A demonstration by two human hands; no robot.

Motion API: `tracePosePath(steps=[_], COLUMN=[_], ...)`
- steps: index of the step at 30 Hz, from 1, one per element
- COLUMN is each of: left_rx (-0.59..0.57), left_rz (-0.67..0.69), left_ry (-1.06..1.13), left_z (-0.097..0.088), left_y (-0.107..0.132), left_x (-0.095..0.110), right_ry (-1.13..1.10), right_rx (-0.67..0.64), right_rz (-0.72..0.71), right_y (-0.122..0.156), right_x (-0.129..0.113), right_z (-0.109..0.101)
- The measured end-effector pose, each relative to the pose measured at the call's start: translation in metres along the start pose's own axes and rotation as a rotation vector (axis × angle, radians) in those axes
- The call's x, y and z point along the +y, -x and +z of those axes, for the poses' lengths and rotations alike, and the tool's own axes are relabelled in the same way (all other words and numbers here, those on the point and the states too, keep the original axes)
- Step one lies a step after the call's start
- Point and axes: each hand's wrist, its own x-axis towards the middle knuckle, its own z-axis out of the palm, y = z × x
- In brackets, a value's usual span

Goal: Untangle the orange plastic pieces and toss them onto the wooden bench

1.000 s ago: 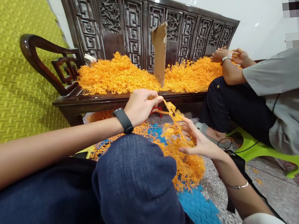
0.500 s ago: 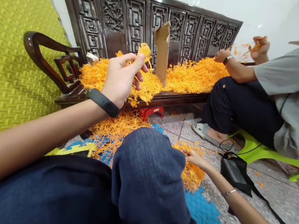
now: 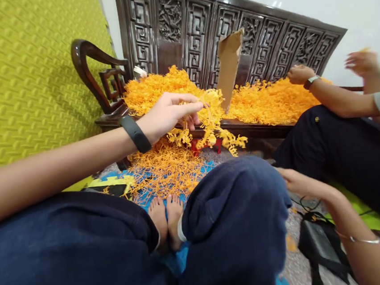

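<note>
Our left hand [image 3: 170, 115] has lowered, pinching an orange tangle [image 3: 211, 133] over the bench's [image 3: 259, 130] front edge. We cannot tell the right hand's [image 3: 292, 181] grip.

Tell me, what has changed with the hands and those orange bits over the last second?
The left hand pulled an orange clump away from the right hand, lifted it toward the bench, and now holds it lower, dangling at the bench's front edge. The right hand let go and dropped beside the knee; its grip is hidden. The orange heaps on the bench and the cardboard piece stayed put.
</note>
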Motion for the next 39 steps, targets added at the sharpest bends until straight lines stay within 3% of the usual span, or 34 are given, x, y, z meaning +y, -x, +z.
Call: tracePosePath(steps=[2,6,8,12,14,19,23,26,31,33,36,39], left_rx=[-0.089,-0.343,-0.397,-0.332,-0.279,-0.107,-0.076,-0.058,0.071,0.01,-0.197,-0.274], left_rz=[-0.065,-0.175,-0.201,-0.253,-0.272,-0.208,-0.283,-0.286,-0.414,-0.431,-0.385,-0.314], left_ry=[0.038,0.078,0.06,-0.003,-0.065,-0.204,0.055,0.206,0.157,0.084,-0.059,-0.142], left_z=[-0.006,-0.018,-0.024,-0.04,-0.05,-0.075,-0.089,-0.097,-0.09,-0.078,-0.062,-0.056], left_y=[0.001,0.003,0.004,0.003,0.003,0.002,-0.007,-0.013,-0.011,-0.005,0.007,0.018], left_x=[-0.004,-0.017,-0.026,-0.041,-0.049,-0.079,-0.1,-0.106,-0.116,-0.118,-0.112,-0.098], right_ry=[-0.088,-0.197,-0.189,-0.136,-0.128,-0.249,-0.341,-0.402,-0.296,-0.119,0.153,0.083], right_rx=[-0.039,0.028,-0.059,-0.477,-0.578,-0.466,-0.323,-0.209,-0.031,-0.005,-0.04,-0.031], right_rz=[-0.084,-0.411,-0.546,-0.682,-0.69,-0.674,-0.734,-0.796,-0.82,-0.916,-1.112,-1.171], right_y=[-0.019,-0.069,-0.097,-0.151,-0.176,-0.229,-0.261,-0.27,-0.25,-0.235,-0.215,-0.204], right_x=[-0.036,-0.108,-0.138,-0.183,-0.195,-0.207,-0.219,-0.224,-0.216,-0.213,-0.213,-0.213], right_z=[-0.011,-0.02,-0.019,-0.013,-0.006,0.02,0.046,0.057,0.064,0.066,0.063,0.054])
